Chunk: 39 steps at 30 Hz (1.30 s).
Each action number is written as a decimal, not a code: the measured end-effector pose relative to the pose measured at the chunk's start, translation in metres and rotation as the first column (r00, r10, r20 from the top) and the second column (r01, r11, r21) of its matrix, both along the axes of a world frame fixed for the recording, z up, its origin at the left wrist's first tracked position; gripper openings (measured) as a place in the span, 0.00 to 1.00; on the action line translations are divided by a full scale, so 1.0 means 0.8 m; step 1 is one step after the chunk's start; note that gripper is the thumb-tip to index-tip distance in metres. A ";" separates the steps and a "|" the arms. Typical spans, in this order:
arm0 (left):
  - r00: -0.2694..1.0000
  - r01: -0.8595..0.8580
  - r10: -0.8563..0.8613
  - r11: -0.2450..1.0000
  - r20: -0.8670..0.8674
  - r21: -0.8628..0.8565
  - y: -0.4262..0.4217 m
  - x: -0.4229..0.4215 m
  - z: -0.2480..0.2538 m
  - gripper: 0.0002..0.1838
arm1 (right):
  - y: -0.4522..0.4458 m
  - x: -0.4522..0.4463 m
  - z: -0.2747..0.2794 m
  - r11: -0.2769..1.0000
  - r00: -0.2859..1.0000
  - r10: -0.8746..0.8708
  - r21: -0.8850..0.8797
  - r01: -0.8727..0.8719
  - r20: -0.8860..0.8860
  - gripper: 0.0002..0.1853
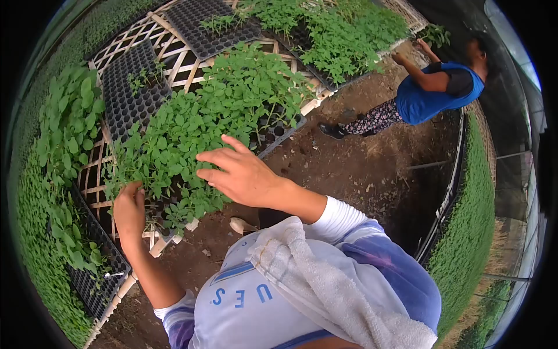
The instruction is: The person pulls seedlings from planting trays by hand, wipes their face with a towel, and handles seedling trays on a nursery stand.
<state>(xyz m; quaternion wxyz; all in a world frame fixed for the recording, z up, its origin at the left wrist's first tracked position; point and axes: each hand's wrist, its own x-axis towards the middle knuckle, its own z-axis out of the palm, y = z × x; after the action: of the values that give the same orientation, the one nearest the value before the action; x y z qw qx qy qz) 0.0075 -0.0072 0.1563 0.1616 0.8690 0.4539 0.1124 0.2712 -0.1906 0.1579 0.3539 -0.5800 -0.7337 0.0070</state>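
Observation:
A dense patch of green leafy seedlings [197, 116] grows from a black cell tray [283, 138] in front of me. At the near left corner of the patch, my left hand [129, 212] has its fingers bent and drawn together among the stems. What sits between those fingertips, if anything, is lost in the foliage. Over the near side of the same seedlings, my right hand [241, 177] is open, fingers spread and palm down, holding nothing. Its fingertips are close to the leaves; I cannot tell whether they touch.
Mostly bare cell trays [131, 84] lie on a wooden lattice bench [192, 70]. More seedlings [343, 41] grow at the back, and broad-leaved plants [72, 122] at left. A co-worker in a blue top [427, 93] stands on the soil path [372, 157], holding a plant. A towel [325, 279] hangs over my chest.

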 end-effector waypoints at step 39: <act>0.914 0.395 -0.349 0.653 0.205 -0.646 0.114 0.983 -0.166 0.22 | 0.112 0.696 -0.075 0.822 0.796 -0.468 -0.142 0.552 0.385 0.24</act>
<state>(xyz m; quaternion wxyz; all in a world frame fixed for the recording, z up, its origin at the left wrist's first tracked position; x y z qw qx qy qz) 0.7941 0.0838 0.0234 0.4991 0.8205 0.2703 -0.0684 0.8278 -0.1006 0.0981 0.1385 -0.7890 -0.5908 -0.0963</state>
